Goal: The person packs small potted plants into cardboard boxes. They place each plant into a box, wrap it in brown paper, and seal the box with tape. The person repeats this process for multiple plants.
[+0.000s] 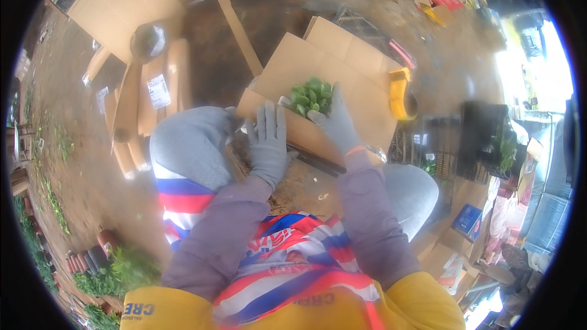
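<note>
A brown cardboard sheet (361, 110) with raised flaps lies before my knees, tilted to the right. On it sits a small clump of green, rounded-leaf plant (310, 96), with a whitish bit at its left side. My right hand (338, 123), in a grey glove, holds the plant's right side, thumb near and fingers beyond. My left hand (269, 143), gloved the same, rests with straight fingers flat against the cardboard's near left edge, beside the plant. The plant's base is hidden by leaves and the near flap.
A yellow tape roll (400, 95) stands at the cardboard's right edge. To the left are flattened cartons (125, 12) and a wide clear tape roll (147, 43). Black crates (483, 137) stand at right, with a blue box (468, 220) below. Potted plants (116, 272) sit at lower left.
</note>
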A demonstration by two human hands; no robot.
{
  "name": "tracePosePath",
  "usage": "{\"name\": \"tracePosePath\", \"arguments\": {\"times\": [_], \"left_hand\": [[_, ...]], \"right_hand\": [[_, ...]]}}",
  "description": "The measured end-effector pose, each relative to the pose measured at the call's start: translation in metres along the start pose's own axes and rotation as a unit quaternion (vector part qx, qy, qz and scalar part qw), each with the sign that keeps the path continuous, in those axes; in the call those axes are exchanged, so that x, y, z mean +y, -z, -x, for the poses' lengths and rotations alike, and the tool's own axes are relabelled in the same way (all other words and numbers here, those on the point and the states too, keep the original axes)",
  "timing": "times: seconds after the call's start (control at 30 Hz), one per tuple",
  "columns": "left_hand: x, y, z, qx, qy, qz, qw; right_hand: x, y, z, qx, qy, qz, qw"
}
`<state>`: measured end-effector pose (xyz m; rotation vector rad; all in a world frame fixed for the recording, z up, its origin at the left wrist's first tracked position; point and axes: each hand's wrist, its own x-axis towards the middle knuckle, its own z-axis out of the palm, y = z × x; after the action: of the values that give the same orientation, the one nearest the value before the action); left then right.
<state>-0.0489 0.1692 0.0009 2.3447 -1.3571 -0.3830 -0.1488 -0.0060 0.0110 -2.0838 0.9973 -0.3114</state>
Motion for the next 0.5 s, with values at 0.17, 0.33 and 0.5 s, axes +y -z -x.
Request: {"name": "tracePosePath", "arguments": {"times": [0.17,0.33,0.5], "left_hand": [[-0.007,-0.019,-0.006,0.008,-0.011,-0.026,1.000],[-0.008,-0.019,-0.004,0.074,-0.004,-0.016,0.997],[-0.012,-0.014,-0.012,0.067,0.021,-0.025,0.997]], "right_hand": [[-0.006,-0.001,-0.002,-0.060,-0.121,-0.420,0.898],[-0.019,-0.004,-0.015,-0.062,-0.084,-0.158,0.982],[-0.027,-0.016,-0.023,-0.031,-0.095,0.041,0.994]]}}
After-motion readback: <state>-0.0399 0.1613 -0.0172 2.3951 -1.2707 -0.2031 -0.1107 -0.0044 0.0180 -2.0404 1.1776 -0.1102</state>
